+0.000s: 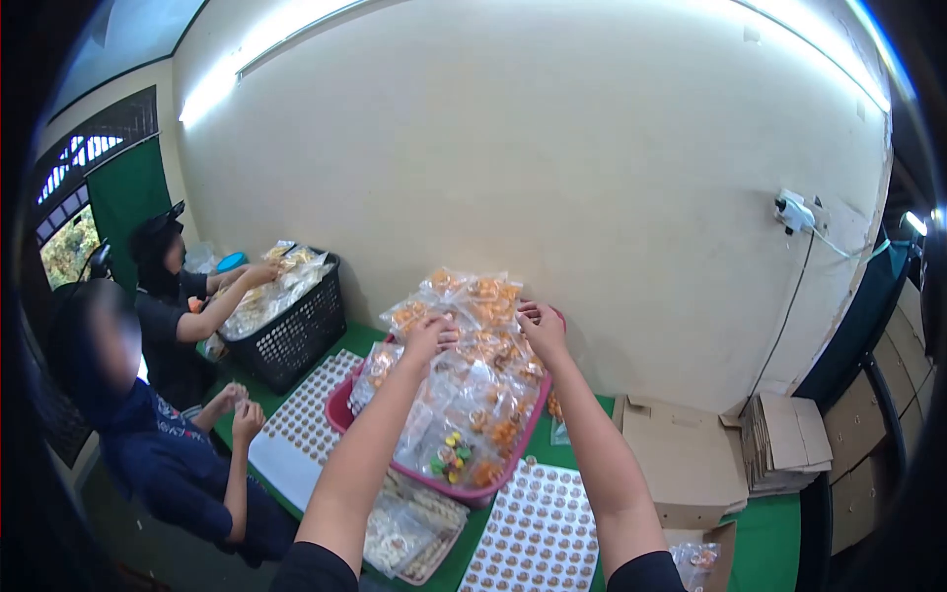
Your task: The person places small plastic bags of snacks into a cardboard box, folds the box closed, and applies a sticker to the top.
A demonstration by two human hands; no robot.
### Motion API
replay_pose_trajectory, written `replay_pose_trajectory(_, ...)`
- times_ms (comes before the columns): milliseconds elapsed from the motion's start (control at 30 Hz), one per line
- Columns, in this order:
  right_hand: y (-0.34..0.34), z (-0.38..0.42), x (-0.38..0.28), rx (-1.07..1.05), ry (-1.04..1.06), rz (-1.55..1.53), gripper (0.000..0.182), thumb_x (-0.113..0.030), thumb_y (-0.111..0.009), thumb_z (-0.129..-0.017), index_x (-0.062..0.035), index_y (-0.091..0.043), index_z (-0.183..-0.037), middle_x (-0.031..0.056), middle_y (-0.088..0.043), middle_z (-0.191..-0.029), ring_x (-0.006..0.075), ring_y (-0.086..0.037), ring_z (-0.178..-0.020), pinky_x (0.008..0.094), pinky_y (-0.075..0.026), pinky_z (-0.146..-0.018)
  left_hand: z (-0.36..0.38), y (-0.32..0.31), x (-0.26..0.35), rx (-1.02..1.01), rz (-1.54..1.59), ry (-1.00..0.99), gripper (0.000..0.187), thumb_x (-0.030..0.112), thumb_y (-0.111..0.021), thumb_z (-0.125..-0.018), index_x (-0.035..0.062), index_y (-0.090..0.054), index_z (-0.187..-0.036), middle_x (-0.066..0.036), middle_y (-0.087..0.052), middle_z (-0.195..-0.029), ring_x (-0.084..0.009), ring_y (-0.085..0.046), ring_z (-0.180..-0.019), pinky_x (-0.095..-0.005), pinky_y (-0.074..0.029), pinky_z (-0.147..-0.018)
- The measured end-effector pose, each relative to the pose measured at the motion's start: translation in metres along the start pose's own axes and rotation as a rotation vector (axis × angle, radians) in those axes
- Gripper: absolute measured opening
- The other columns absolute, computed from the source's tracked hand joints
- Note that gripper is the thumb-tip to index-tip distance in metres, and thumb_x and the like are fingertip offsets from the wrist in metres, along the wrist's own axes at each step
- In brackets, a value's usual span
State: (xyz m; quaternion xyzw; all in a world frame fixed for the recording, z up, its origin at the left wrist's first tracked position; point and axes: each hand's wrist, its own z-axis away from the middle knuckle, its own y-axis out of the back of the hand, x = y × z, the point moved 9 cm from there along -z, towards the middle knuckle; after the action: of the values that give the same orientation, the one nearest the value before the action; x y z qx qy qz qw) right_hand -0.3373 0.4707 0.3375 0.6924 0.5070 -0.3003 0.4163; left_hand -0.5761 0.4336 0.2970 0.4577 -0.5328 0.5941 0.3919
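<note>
Both hands reach into the heaped snack packets (473, 365) in a pink basket (340, 412). The left hand (427, 338) pinches a packet just beneath it. The right hand (541, 328) grips another at the pile's top.

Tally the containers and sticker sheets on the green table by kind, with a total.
Baskets piled with snack bags: 2, a red basket under the left hand and right hand, and a black basket.
Round-sticker sheets: 2, a left sticker sheet and a near sticker sheet.
Cardboard boxes: 1, a cardboard box.
Total: 5
</note>
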Motion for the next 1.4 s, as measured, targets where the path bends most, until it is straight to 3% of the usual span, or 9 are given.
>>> replay_pose_trajectory(267,-0.061,-0.122,-0.002,0.101,0.215,0.475,0.026,-0.017,-0.063,-0.077,-0.0033,-0.06,-0.098,0.016,-0.062,-0.096,0.0265,-0.06,-0.089,0.0356,-0.048,-0.078,-0.149,0.003,-0.095,0.013,0.308,0.336,0.025,0.024,-0.05,-0.089,0.006,-0.05,-0.106,-0.011,-0.062,-0.095,-0.019,-0.063,-0.078,-0.0272,-0.05,-0.064)
replay_pose_trajectory(400,-0.099,-0.144,0.014,0.118,0.376,0.69,0.033,-0.017,-0.066,-0.073,-0.0051,-0.057,-0.102,0.0166,-0.061,-0.103,0.0307,-0.055,-0.102,0.0385,-0.042,-0.089,-0.174,-0.016,-0.109,0.007,0.46,0.357,0.023,0.015,-0.06,-0.083,-0.0011,-0.052,-0.096,-0.01,-0.057,-0.079,-0.0196,-0.059,-0.064,-0.0261,-0.048,-0.053)
replay_pose_trajectory(467,-0.111,-0.143,0.044,-0.183,-0.091,0.775,0.044,-0.024,-0.07,-0.069,-0.0079,-0.055,-0.107,0.0163,-0.061,-0.104,0.0314,-0.057,-0.101,0.0379,-0.044,-0.087,-0.187,-0.015,-0.117,0.039,0.459,0.371,0.022,0.014,-0.061,-0.082,-0.0005,-0.052,-0.095,-0.01,-0.056,-0.076,-0.0187,-0.058,-0.062,-0.0258,-0.048,-0.051)
replay_pose_trajectory(600,-0.114,-0.125,0.061,-0.274,-0.23,0.745,0.06,-0.033,-0.075,-0.063,-0.0028,-0.052,-0.109,0.0207,-0.06,-0.101,0.0331,-0.059,-0.094,0.038,-0.047,-0.081,-0.18,-0.016,-0.119,0.056,0.317,0.443,0.019,0.017,-0.061,-0.081,0.0058,-0.057,-0.096,-0.007,-0.059,-0.089,-0.0202,-0.06,-0.075,-0.0313,-0.051,-0.06)
replay_pose_trajectory(733,-0.118,-0.108,0.071,-0.284,-0.271,0.527,0.067,-0.035,-0.076,-0.066,0.0036,-0.043,-0.109,0.0183,-0.06,-0.086,0.0225,-0.062,-0.071,0.0306,-0.05,-0.057,-0.183,-0.021,-0.126,-0.054,0.479,0.389,0.022,0.015,-0.063,-0.077,0.006,-0.054,-0.095,-0.009,-0.057,-0.085,-0.023,-0.06,-0.07,-0.0383,-0.05,-0.056)
replay_pose_trajectory(800,-0.124,-0.087,0.071,-0.267,-0.509,0.08,0.063,-0.033,-0.074,-0.07,0.0015,-0.041,-0.113,0.0137,-0.059,-0.086,0.0188,-0.059,-0.061,0.029,-0.047,-0.048,-0.172,-0.028,-0.114,-0.097,0.494,0.422,0.021,0.018,-0.054,-0.081,0.0058,-0.055,-0.099,-0.008,-0.059,-0.088,-0.0229,-0.061,-0.078,-0.0424,-0.051,-0.07)
replay_pose_trajectory(833,-0.121,-0.082,0.064,-0.264,-0.484,0.103,0.062,-0.027,-0.073,-0.071,0.0038,-0.041,-0.114,0.0152,-0.057,-0.092,0.0206,-0.059,-0.077,0.0309,-0.049,-0.062,-0.164,-0.034,-0.105,-0.169,0.517,0.44,0.025,0.021,-0.056,-0.082,0.0057,-0.054,-0.102,-0.009,-0.06,-0.09,-0.0223,-0.06,-0.079,-0.0423,-0.05,-0.07)
replay_pose_trajectory(967,-0.099,-0.064,0.051,-0.201,-0.334,-0.022,0.059,-0.021,-0.069,-0.076,0.0005,-0.037,-0.121,0.0135,-0.057,-0.101,0.0167,-0.057,-0.087,0.0291,-0.048,-0.064,-0.118,-0.04,-0.049,-0.037,0.235,0.341,0.028,0.024,-0.058,-0.083,0.0059,-0.052,-0.104,-0.008,-0.06,-0.092,-0.0219,-0.06,-0.08,-0.0418,-0.049,-0.071)
replay_pose_trajectory(1400,0.121,0.084,0.021,-0.003,-0.176,-0.141,0.069,-0.025,-0.072,-0.074,0.0018,-0.035,-0.124,0.0168,-0.054,-0.109,0.0211,-0.056,-0.098,0.0307,-0.045,-0.083,0.032,-0.235,-0.035,-0.409,0.121,-0.032,0.021,0.016,-0.062,-0.083,0.002,-0.055,-0.098,-0.006,-0.06,-0.088,-0.0131,-0.059,-0.078,-0.0267,-0.05,-0.063)
